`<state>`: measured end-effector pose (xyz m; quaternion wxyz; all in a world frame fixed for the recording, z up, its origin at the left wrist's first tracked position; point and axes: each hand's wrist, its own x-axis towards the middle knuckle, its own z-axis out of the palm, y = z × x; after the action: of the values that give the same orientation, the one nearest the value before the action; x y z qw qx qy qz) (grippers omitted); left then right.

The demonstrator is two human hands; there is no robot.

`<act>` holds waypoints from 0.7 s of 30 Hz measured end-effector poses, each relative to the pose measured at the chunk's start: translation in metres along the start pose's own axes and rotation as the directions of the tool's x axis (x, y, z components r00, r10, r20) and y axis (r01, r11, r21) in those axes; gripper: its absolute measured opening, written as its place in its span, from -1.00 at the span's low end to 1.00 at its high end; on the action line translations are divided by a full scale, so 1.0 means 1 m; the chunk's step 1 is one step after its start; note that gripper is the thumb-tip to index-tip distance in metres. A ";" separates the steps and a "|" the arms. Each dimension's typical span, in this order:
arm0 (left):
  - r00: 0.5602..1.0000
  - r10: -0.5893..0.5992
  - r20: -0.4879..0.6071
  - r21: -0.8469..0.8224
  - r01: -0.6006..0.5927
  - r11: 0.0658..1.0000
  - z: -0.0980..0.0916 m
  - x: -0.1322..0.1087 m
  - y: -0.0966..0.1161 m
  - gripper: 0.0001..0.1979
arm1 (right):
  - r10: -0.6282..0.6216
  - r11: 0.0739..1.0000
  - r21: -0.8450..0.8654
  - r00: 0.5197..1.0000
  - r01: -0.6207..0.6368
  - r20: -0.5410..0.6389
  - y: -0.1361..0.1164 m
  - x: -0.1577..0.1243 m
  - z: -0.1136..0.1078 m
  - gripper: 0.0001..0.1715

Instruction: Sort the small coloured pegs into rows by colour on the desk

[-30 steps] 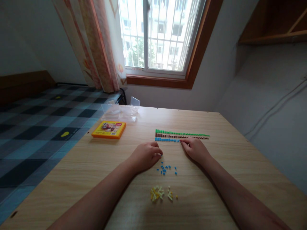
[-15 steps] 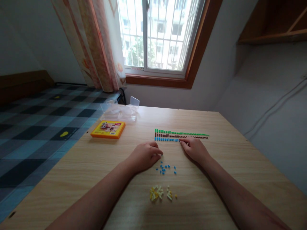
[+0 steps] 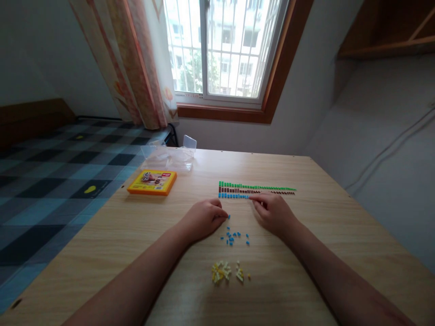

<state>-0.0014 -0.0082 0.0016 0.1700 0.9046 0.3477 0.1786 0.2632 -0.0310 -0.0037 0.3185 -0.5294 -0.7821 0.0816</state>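
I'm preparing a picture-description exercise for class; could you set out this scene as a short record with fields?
Left hand: fingertips at a single blue piece; grip unclear
Right hand: index fingertip at the visible right end of the blue row
Rows, far to near: green row, brown row, blue row
Loose pieces: scattered blue pieces; nearer the person, yellow and cream pieces
Left side of table: yellow-orange box, clear plastic packaging behind it

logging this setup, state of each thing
left hand: fingertips by blue brick
right hand: fingertip at blue brick row
blue brick row: aligned
green brick row: aligned
brown brick row: aligned
loose blue bricks: scattered
yellow bricks: heaped
yellow box: lying flat
clear packaging: open
curtain: pulled aside
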 end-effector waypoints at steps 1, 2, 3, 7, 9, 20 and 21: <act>1.000 0.007 0.001 0.007 -0.007 1.000 0.000 0.000 0.000 -0.80 | -0.051 0.998 0.029 0.998 0.050 0.040 -0.006 -0.002 0.001 -0.69; 1.000 0.013 0.001 0.017 -0.013 1.000 0.000 0.000 0.001 -0.80 | -0.100 0.994 0.057 0.991 0.096 0.084 -0.012 -0.004 0.001 -0.70; 1.000 0.016 0.002 0.027 -0.016 0.999 -0.001 0.000 0.001 -0.80 | -0.141 0.988 0.081 0.982 0.132 0.125 -0.017 -0.005 0.003 -0.70; 1.000 0.011 0.012 0.025 -0.012 1.000 -0.002 -0.001 0.002 -0.79 | -0.225 0.970 0.133 0.956 0.203 0.188 -0.029 -0.008 0.007 -0.69; 1.000 0.008 0.007 -0.014 -0.007 1.000 -0.003 -0.001 0.001 -0.80 | -0.239 0.966 0.148 0.950 0.212 0.201 -0.031 -0.008 0.009 -0.68; 0.996 -0.075 -0.057 -0.100 0.069 0.993 0.000 0.000 -0.005 -0.83 | -0.143 0.989 0.060 0.961 0.133 0.235 -0.004 -0.004 -0.001 -0.82; 0.995 -0.078 -0.057 -0.105 0.072 0.992 0.000 0.000 -0.006 -0.83 | -0.122 0.993 0.033 0.966 0.117 0.226 0.004 -0.003 -0.005 -0.82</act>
<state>-0.0049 -0.0044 -0.0005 0.2123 0.8750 0.3769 0.2175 0.2700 -0.0332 -0.0026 0.2362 -0.4654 -0.8431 0.1301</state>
